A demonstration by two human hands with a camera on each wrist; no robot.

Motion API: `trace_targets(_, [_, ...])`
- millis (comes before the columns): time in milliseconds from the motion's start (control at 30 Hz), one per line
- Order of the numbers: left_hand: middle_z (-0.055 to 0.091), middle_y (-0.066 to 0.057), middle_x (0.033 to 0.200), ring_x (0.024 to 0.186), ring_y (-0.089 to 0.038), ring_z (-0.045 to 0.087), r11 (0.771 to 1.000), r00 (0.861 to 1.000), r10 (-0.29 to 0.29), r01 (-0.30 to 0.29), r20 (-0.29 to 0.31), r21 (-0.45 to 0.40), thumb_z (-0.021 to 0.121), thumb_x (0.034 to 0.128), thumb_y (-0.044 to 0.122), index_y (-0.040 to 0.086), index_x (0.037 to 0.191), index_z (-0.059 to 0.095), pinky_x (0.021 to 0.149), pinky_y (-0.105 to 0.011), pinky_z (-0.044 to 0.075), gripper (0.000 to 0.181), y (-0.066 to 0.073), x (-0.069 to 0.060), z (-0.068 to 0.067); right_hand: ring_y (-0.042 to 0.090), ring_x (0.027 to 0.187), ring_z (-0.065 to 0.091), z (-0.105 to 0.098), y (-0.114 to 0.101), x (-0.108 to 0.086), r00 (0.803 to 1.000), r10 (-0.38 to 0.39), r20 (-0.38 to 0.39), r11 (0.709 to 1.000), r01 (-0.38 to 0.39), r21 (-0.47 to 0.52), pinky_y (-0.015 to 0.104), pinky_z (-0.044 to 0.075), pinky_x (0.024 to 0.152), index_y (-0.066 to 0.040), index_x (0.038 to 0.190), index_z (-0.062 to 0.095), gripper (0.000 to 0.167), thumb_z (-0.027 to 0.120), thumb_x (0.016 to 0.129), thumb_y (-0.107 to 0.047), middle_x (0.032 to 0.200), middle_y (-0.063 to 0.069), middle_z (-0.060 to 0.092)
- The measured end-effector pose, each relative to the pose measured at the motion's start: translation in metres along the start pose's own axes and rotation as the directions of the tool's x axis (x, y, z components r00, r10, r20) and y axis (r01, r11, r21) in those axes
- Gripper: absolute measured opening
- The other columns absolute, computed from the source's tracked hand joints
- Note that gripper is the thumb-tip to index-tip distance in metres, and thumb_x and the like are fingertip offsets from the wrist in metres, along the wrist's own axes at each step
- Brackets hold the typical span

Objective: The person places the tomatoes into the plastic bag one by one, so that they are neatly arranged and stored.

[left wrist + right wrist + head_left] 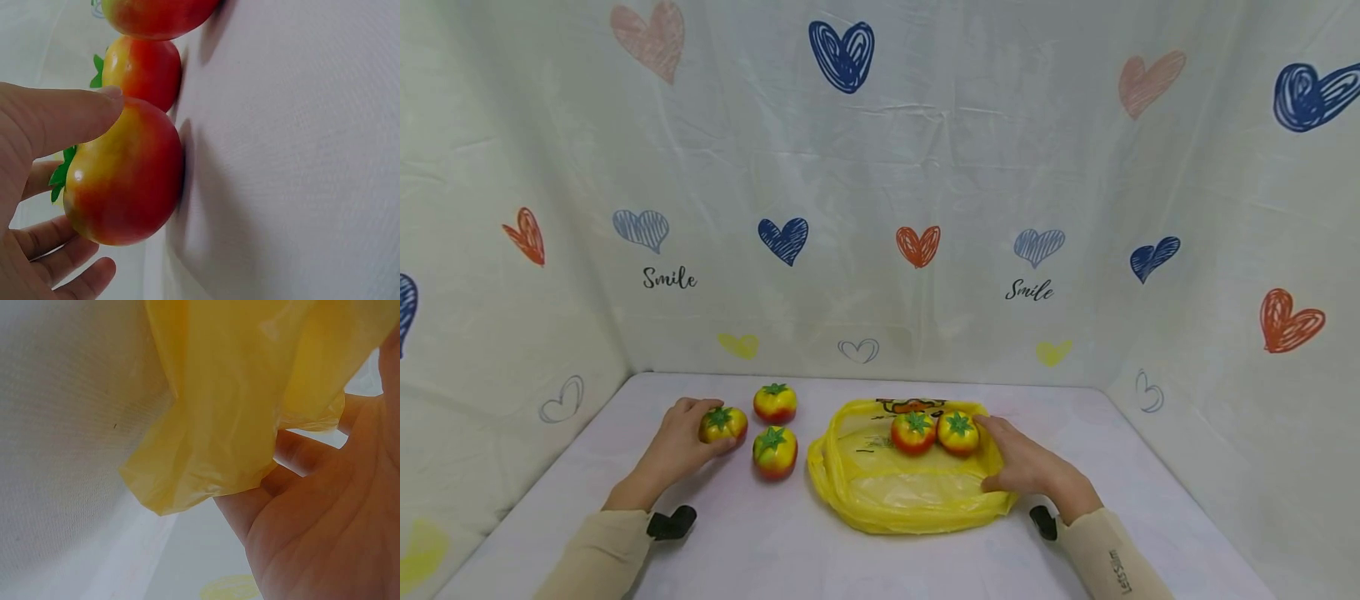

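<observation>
In the head view my left hand [681, 446] grips a red-and-yellow tomato [724, 425] with a green leafy top, on the table's left side. The left wrist view shows the thumb against this tomato [128, 175], with fingers behind and beneath it; it is close to the table. Two similar tomatoes, one farther back [775, 403] and one nearer [775, 453], stand just right of it. My right hand [1030, 462] holds the right edge of a spread yellow plastic bag [917, 492], its fingers partly hidden behind the plastic [219, 412]. Two more tomatoes [913, 432] lie side by side within the bag's rim.
The white table [737, 550] is enclosed at the back and sides by a white cloth [880, 167] printed with hearts. The bag fills the table's middle, with its bunched handle end [820, 471] toward the loose tomatoes.
</observation>
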State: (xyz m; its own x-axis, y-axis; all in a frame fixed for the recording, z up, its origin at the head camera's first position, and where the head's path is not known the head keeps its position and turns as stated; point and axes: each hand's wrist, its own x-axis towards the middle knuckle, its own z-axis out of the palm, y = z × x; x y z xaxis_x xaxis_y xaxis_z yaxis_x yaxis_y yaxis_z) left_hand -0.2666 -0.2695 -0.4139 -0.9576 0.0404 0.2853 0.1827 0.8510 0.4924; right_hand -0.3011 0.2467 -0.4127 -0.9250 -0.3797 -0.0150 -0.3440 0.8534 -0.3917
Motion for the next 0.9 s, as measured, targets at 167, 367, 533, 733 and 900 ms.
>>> trace_targets(167, [0.039, -0.031, 0.122, 0.110, -0.047, 0.041, 1.000, 1.000, -0.015, 0.015, 0.010, -0.011, 0.077, 0.0793, 0.020, -0.004, 0.128, 0.049, 0.091, -0.062, 0.039, 0.061, -0.0016, 0.0003, 0.0021, 0.032, 0.136, 0.032, 0.0001, 0.0001, 0.0000, 1.000, -0.001, 0.001, 1.000, 0.001, -0.004, 0.052, 0.029, 0.108, -0.015, 0.148, 0.029, 0.095, 0.083, 0.071, -0.026, 0.151, 0.013, 0.030])
trace_targets(367, [0.042, -0.030, 0.122, 0.108, -0.045, 0.045, 0.999, 0.999, -0.035, 0.035, 0.016, -0.022, 0.077, 0.0802, 0.018, -0.004, 0.127, 0.048, 0.093, -0.062, 0.038, 0.060, -0.0005, 0.0009, 0.0030, 0.033, 0.135, 0.033, 0.0003, 0.0000, -0.0011, 1.000, 0.004, 0.006, 1.000, -0.004, -0.001, 0.053, 0.030, 0.107, -0.015, 0.148, 0.029, 0.095, 0.083, 0.070, -0.026, 0.150, 0.013, 0.030])
trace_targets(533, [0.043, -0.030, 0.120, 0.106, -0.044, 0.046, 0.998, 0.998, -0.051, 0.051, 0.023, -0.036, 0.076, 0.0807, 0.018, -0.004, 0.127, 0.048, 0.093, -0.062, 0.039, 0.059, -0.0003, 0.0011, 0.0037, 0.033, 0.135, 0.033, -0.0003, -0.0007, -0.0015, 1.000, 0.006, 0.009, 1.000, -0.006, 0.002, 0.053, 0.030, 0.107, -0.014, 0.148, 0.030, 0.095, 0.083, 0.070, -0.025, 0.150, 0.014, 0.030])
trace_targets(733, [0.043, -0.029, 0.117, 0.104, -0.043, 0.047, 0.998, 0.998, -0.053, 0.053, 0.016, -0.045, 0.076, 0.0809, 0.017, -0.004, 0.126, 0.048, 0.091, -0.061, 0.040, 0.057, 0.0005, 0.0005, 0.0038, 0.033, 0.136, 0.032, -0.0009, -0.0016, -0.0006, 1.000, 0.011, 0.009, 1.000, -0.011, 0.000, 0.052, 0.030, 0.108, -0.015, 0.148, 0.030, 0.094, 0.083, 0.071, -0.025, 0.151, 0.013, 0.029])
trace_targets(900, [0.043, -0.029, 0.118, 0.104, -0.043, 0.047, 0.997, 0.998, -0.057, 0.058, 0.016, -0.052, 0.076, 0.0809, 0.016, -0.004, 0.126, 0.049, 0.092, -0.061, 0.040, 0.056, 0.0017, 0.0000, 0.0037, 0.033, 0.136, 0.033, -0.0006, -0.0018, -0.0009, 1.000, 0.017, 0.011, 1.000, -0.017, 0.001, 0.053, 0.030, 0.107, -0.015, 0.148, 0.030, 0.095, 0.083, 0.071, -0.025, 0.151, 0.013, 0.029])
